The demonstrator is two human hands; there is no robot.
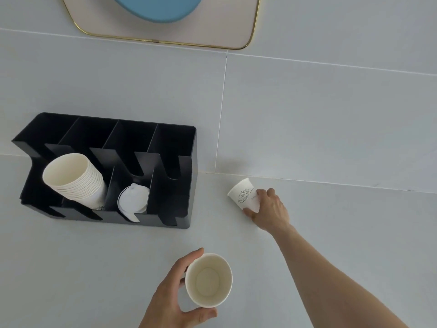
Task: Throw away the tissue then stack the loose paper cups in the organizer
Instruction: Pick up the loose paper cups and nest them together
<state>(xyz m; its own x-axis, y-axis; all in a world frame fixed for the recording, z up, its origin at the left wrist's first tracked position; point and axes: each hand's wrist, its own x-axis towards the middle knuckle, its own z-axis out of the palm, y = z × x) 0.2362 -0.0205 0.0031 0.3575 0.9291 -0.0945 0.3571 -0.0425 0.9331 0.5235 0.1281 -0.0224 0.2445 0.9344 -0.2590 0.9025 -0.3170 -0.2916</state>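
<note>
My left hand (172, 301) grips a plain white paper cup (208, 280) near the bottom of the view, its open mouth facing up at me. Farther back on the right, my right hand (269, 210) closes around a small white paper cup (243, 195) with a printed design, tilted on the counter near the wall. The black organizer (189, 176) stands at the left. A stack of several nested paper cups (73, 178) lies in its second compartment and white lids (132, 200) sit in the third. No tissue is in view.
The pale grey counter (94, 268) meets a tiled wall behind. A mirror with a gold rim (153, 40) hangs above, reflecting something blue. The organizer's rightmost compartment (170, 185) holds nothing visible.
</note>
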